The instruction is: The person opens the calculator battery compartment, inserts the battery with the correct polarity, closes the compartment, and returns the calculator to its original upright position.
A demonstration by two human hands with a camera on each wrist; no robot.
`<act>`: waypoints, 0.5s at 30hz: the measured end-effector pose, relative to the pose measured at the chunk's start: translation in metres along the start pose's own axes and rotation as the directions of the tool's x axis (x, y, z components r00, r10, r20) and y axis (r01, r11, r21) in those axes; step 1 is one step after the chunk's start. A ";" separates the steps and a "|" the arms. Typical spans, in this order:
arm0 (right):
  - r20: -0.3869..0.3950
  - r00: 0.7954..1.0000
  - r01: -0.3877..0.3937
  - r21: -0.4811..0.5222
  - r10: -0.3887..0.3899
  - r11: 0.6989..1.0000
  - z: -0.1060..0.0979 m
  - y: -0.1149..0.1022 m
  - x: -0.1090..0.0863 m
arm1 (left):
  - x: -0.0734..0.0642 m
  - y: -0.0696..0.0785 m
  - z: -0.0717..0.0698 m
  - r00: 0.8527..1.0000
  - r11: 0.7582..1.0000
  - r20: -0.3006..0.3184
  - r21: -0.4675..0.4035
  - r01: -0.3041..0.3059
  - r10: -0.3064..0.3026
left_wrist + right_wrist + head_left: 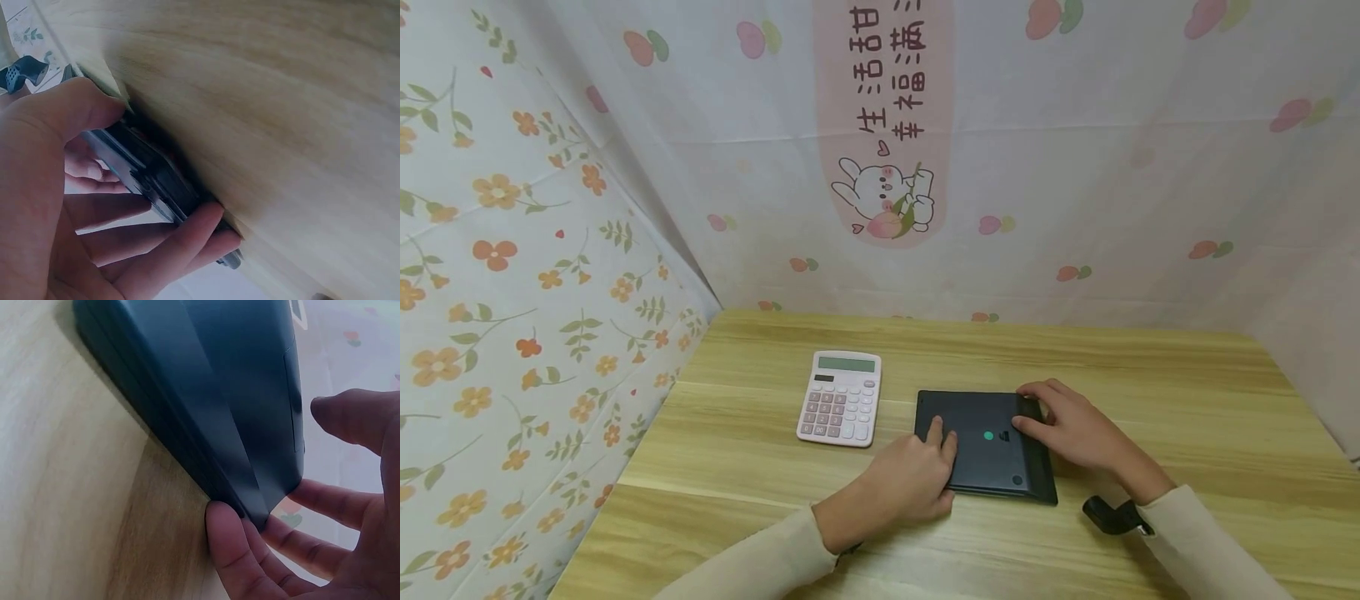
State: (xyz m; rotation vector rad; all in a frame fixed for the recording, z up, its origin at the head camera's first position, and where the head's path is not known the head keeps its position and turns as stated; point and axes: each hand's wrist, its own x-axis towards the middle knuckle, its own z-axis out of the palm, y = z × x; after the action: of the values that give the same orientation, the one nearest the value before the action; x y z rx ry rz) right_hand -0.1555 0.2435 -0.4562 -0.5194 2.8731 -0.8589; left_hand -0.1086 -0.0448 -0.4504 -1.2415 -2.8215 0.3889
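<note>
A black flat device (977, 450), shaped like a desk calculator turned face down, lies on the wooden table. Its back shows a green round sticker, a small latch and a round foot. My left hand (917, 475) grips its left end; in the left wrist view, thumb and fingers (194, 237) curl about its thick side. At the other end my right hand (1075, 425) holds the edge, with fingertips (228, 531) around the corner in the right wrist view. Left of the device a pale pink calculator (840, 398) rests face up, apart from both hands.
The wood-grain table (737, 492) meets a printed cloth backdrop (1075, 167) at the back. Flower-patterned cloth (512, 333) hangs along the left side. A black wrist-worn fitting (1108, 515) sticks out by the right sleeve, over the table.
</note>
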 end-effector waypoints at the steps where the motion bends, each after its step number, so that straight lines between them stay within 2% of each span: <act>1: 0.006 1.000 0.000 0.009 0.000 1.000 -0.001 0.000 0.000 | 0.000 -0.001 0.000 1.000 1.000 0.002 0.000 0.000 0.000; 5: 0.025 1.000 -0.003 0.046 0.002 0.999 -0.004 0.002 0.000 | -0.002 -0.004 -0.001 1.000 1.000 -0.011 0.004 -0.006 0.006; 15: 0.026 0.999 -0.022 0.082 0.020 0.996 -0.004 0.004 0.002 | -0.004 -0.010 0.002 0.991 0.999 -0.125 0.018 -0.033 0.035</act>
State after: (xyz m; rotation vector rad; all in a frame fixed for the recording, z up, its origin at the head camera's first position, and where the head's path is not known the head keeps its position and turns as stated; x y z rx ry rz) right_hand -0.1592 0.2478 -0.4545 -0.4863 2.8020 -0.9553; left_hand -0.1131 -0.0548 -0.4492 -1.2659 -2.6905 0.3216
